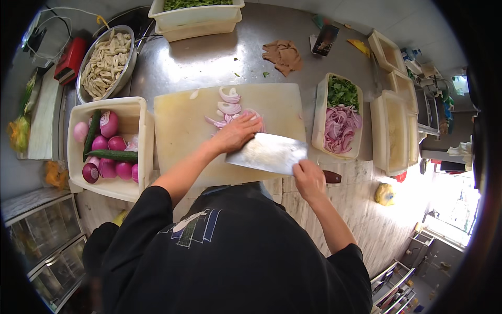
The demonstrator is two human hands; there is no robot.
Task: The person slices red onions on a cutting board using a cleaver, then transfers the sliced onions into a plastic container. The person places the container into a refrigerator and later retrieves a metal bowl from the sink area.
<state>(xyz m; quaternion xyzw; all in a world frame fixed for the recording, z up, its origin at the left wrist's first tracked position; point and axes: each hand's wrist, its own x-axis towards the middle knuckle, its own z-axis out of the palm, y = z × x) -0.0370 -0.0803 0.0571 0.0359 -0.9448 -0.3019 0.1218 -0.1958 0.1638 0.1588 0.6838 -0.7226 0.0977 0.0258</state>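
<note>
My right hand (310, 178) grips the dark red handle of a wide-bladed cleaver (270, 154), its blade lying flat-tilted over the near right part of a pale cutting board (180, 137). My left hand (240, 131) rests palm down on sliced red onion (229, 108), its fingertips beside the blade's upper left end. More slices lie just beyond that hand. Right of the board, a rectangular container (318, 129) holds sliced red onion (341, 127) and chopped green leaves (342, 93). At the left, a white tub (147, 157) holds whole red onions (109, 123) and cucumbers (113, 155).
A metal bowl (131, 66) of pale sliced food stands at the back left. Stacked tubs (196, 19) with greens stand at the back. A crumpled brown cloth (283, 57) and a dark box (325, 39) lie behind the board. Several pale containers (388, 129) line the right side.
</note>
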